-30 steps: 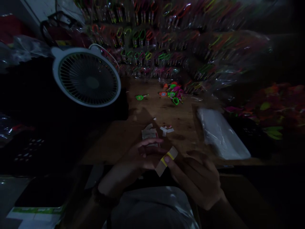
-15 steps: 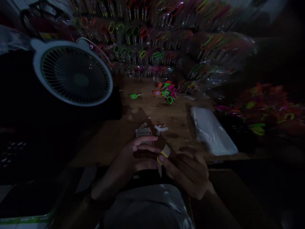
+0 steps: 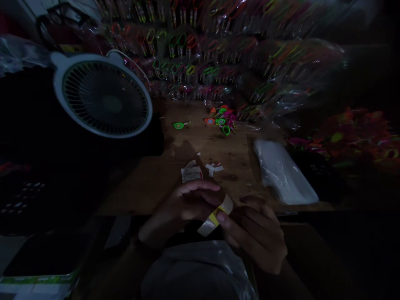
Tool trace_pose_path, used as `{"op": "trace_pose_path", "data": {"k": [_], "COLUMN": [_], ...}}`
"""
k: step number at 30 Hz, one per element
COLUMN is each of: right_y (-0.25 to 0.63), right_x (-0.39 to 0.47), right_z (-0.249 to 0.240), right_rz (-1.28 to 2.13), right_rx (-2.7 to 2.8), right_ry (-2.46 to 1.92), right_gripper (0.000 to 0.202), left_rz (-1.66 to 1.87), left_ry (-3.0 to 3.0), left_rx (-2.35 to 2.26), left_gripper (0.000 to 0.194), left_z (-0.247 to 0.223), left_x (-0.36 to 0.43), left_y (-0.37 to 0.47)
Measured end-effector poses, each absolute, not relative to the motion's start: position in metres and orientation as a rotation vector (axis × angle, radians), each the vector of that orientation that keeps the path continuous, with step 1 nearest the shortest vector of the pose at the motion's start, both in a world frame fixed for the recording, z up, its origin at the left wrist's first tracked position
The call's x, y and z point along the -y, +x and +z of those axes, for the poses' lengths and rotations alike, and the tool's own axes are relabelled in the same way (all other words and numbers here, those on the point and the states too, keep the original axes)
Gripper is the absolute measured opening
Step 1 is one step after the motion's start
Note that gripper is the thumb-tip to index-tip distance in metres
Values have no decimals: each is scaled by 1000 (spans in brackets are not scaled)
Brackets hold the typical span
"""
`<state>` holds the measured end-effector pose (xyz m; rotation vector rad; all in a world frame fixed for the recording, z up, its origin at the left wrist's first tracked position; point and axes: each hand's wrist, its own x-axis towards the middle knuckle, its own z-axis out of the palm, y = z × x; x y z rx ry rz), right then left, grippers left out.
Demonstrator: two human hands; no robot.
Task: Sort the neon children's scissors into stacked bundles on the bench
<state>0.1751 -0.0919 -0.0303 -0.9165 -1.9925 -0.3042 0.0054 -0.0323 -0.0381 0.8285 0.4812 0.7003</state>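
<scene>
An adhesive bandage [image 3: 206, 227], pale with a yellow pad in its middle, slants between my hands above the table's front edge. My right hand [image 3: 258, 235] grips it, with the thumb pressed on the yellow pad. My left hand [image 3: 190, 202] has its fingers stretched towards the bandage and slightly curved, apart from one another. Whether a left fingertip touches the back of the bandage is hidden. Just beyond my left hand lies a printed paper wrapper [image 3: 191, 174]. Small white paper strips [image 3: 214, 168] lie right of it.
A round fan [image 3: 108, 100] stands at the left. Several colourful toy watches [image 3: 221, 121] lie at the back, one green watch [image 3: 178, 125] apart. A stack of clear plastic bags [image 3: 286, 173] lies at right. Bagged goods [image 3: 187, 66] hang behind; a bright pile [image 3: 353, 137] sits far right.
The bandage has turned and now shows its flat face, with the yellow pad plainer. My left hand has shifted right, and its fingers have drawn closer together. My right hand has moved slightly right and down.
</scene>
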Motion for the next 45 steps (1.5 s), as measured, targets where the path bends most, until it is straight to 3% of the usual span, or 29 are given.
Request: {"op": "trace_pose_path", "data": {"k": [7, 14, 27, 34, 40, 45], "right_y": [178, 184, 189, 195, 203, 210], "right_x": [91, 89, 89, 90, 85, 79], "right_z": [-29, -40, -55, -58, -57, -47], "right_rz": [-434, -443, -482, -540, -648, -760], "right_rx": [2083, 2120, 2107, 2197, 2268, 2358], "right_ry": [-962, -947, -925, -944, -915, -894], "right_gripper": [22, 37, 31, 21, 25, 32], "left_rz": [725, 860, 1013, 1062, 1129, 1055], "left_ry": [798, 780, 720, 764, 860, 935], "left_rx": [-482, -460, -621, -728, -806, -832], "left_gripper": [41, 41, 45, 40, 41, 25], "left_z": [-45, -48, -35, -29, -29, -19], "left_x": [31, 36, 58, 63, 64, 55], "left_y": [8, 18, 28, 36, 43, 38]}}
